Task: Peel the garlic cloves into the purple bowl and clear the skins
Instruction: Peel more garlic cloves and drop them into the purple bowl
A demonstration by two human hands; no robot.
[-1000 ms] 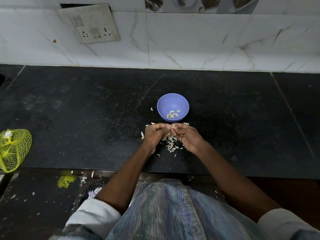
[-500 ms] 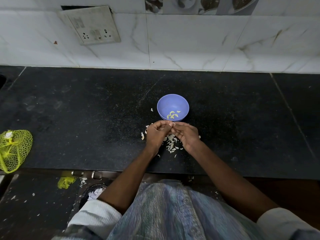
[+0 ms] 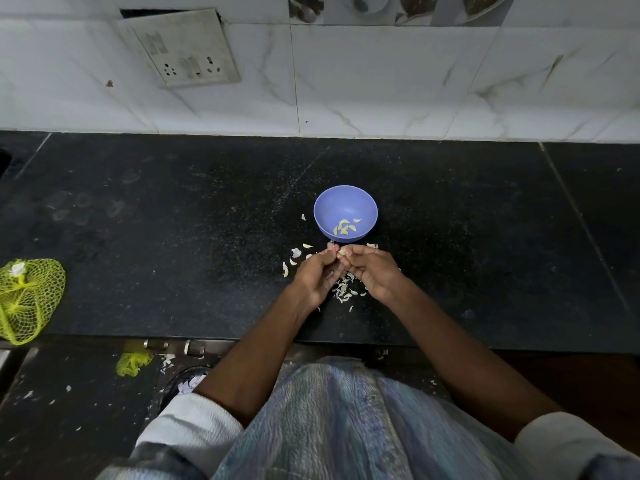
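**Garlic peeling over a black counter, and the mess is the real risk**

Going left to right. Far left there's a yellow mesh bag [image 3: 26, 299] hanging off the counter edge, well away from the action. Looks like the garlic's old packaging, but I can't tell if anything's left inside.

Centre is where it's at. The left hand [image 3: 317, 275] has its fingers curled and its fingertips pinching at a garlic clove [image 3: 343, 252], and the right hand [image 3: 372, 270] grips the same clove from the other side, fingers curled too. So both are clamped on one small clove, held just in front of the purple bowl [image 3: 367, 206]. The bowl has a handful of peeled cloves [image 3: 344, 227] in the bottom.

Under and between the wrists is a scatter of skins [image 3: 344, 289], with a few more flakes off to the left of the bowl.

What could go wrong, as I see it:

- The clove is small and pinched at the tips, so it could pop loose and skid across the countertop [image 3: 485, 237] instead of landing in the bowl.
- Skins are light. A sleeve or a wrist dragging through the pile would spread them, some over the front edge onto the floor.
- Peeling this close to the bowl, a flake could drop in with the clean cloves.
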